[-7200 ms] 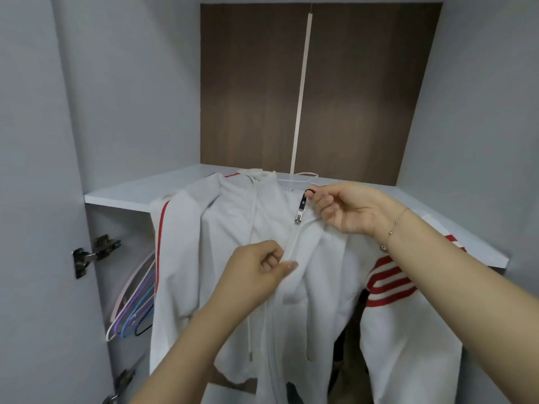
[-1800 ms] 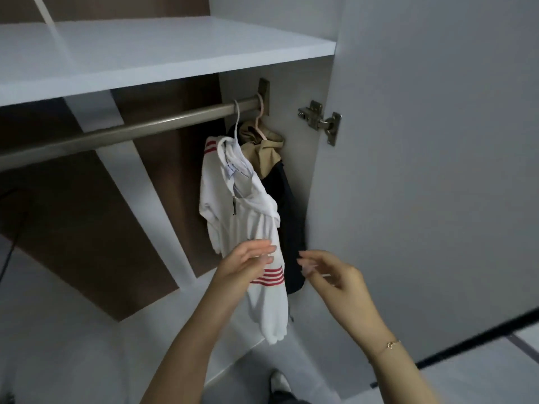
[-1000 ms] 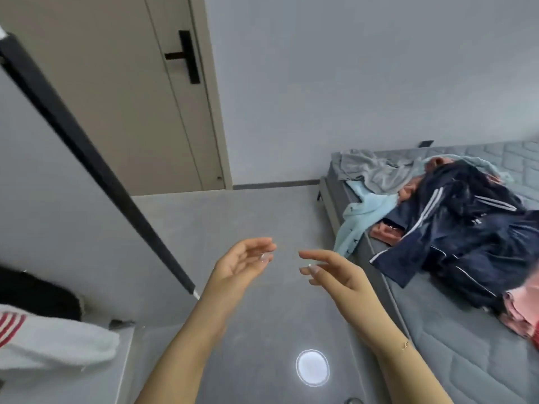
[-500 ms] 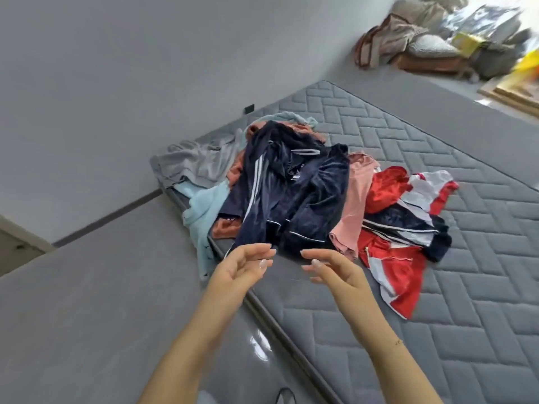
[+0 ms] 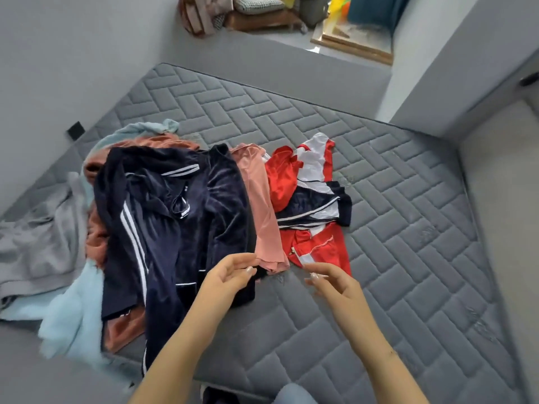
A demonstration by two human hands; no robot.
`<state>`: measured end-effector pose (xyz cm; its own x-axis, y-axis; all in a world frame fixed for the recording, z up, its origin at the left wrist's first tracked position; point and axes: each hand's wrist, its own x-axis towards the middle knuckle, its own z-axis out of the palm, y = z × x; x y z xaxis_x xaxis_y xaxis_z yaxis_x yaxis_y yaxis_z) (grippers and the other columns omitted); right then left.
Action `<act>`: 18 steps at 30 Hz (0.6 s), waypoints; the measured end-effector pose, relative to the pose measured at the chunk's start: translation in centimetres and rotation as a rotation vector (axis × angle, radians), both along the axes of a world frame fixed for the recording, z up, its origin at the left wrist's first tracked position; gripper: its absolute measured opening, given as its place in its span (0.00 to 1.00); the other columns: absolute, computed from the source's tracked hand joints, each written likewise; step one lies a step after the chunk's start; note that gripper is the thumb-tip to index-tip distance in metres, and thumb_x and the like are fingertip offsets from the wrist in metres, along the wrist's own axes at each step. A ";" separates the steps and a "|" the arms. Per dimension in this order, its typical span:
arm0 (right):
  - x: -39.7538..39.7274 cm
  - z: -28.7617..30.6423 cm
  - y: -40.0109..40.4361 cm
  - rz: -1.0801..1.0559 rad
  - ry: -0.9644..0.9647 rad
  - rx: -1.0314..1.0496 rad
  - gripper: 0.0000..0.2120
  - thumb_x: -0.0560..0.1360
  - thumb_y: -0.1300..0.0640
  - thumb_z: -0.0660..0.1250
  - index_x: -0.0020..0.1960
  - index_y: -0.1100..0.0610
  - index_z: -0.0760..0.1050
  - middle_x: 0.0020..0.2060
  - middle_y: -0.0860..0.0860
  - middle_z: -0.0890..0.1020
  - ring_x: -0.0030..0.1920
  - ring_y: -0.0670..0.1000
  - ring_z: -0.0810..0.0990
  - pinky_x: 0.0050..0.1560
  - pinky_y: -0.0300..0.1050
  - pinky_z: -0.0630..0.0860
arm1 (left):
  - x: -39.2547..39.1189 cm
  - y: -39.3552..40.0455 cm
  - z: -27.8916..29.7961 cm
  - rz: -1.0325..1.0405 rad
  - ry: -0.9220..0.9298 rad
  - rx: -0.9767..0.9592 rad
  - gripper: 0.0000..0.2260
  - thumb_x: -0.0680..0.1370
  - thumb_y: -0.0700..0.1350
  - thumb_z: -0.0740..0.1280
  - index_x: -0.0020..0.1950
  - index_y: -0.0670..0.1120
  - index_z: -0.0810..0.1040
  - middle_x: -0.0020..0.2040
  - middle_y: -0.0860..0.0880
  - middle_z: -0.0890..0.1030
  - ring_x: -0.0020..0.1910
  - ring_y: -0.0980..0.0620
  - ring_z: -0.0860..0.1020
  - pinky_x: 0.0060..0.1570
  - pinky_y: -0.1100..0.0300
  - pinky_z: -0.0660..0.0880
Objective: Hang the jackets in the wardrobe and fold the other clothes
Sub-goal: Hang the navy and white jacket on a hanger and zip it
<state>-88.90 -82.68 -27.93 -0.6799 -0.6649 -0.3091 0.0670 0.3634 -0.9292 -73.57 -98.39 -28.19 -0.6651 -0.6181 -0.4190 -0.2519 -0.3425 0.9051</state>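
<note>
The view has swung from the wardrobe to the bed (image 5: 379, 199). Left hand (image 5: 230, 275) and right hand (image 5: 332, 282) hover empty, fingers relaxed, nearer the navy jacket (image 5: 175, 217) now.

I have one view only, from the head camera, so no second view shares anything with it. It looks forward and steeply down from standing height at the near edge of the mattress (image 5: 379, 199), which fills most of the frame. The wide lens bends the mattress edges, and the whole frame is tilted. Both forearms enter from the bottom edge, and the left hand (image 5: 230, 275) and right hand (image 5: 335, 282) sit close to the lens, low in the centre. The heap of clothes (image 5: 175, 217) lies near, towards the mattress's left edge. At the top of the frame the view reaches past the far edge to the wall (image 5: 73, 48) and a cluttered ledge (image 5: 262, 16).
</note>
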 end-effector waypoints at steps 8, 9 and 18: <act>-8.1 -2.5 -1.4 -0.132 0.019 0.067 0.11 0.78 0.63 0.66 0.52 0.48 0.82 0.43 0.46 0.84 0.43 0.42 0.78 0.45 0.32 0.73 | -11.3 -3.6 -3.9 -0.200 -0.102 0.024 0.09 0.80 0.43 0.66 0.56 0.55 0.81 0.55 0.56 0.83 0.57 0.53 0.80 0.62 0.50 0.75; -9.8 -3.1 -1.7 -0.144 0.024 0.067 0.11 0.78 0.62 0.66 0.53 0.49 0.82 0.44 0.46 0.84 0.42 0.41 0.77 0.43 0.31 0.72 | -13.1 -3.7 -4.6 -0.216 -0.119 0.020 0.09 0.80 0.43 0.66 0.56 0.56 0.81 0.55 0.56 0.83 0.55 0.53 0.81 0.59 0.51 0.75; -29.6 -16.4 -6.5 -0.057 -0.008 0.158 0.13 0.78 0.61 0.67 0.61 0.51 0.78 0.56 0.45 0.81 0.55 0.37 0.77 0.56 0.33 0.74 | -33.8 -6.5 -17.7 -0.240 -0.333 -0.083 0.11 0.78 0.37 0.69 0.56 0.50 0.78 0.56 0.51 0.81 0.51 0.61 0.79 0.44 0.74 0.73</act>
<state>-118.51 -89.14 -44.35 -0.7124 -0.5682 -0.4120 0.0984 0.5004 -0.8602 -107.35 -104.92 -45.85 -0.6308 -0.5029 -0.5909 -0.5992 -0.1681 0.7828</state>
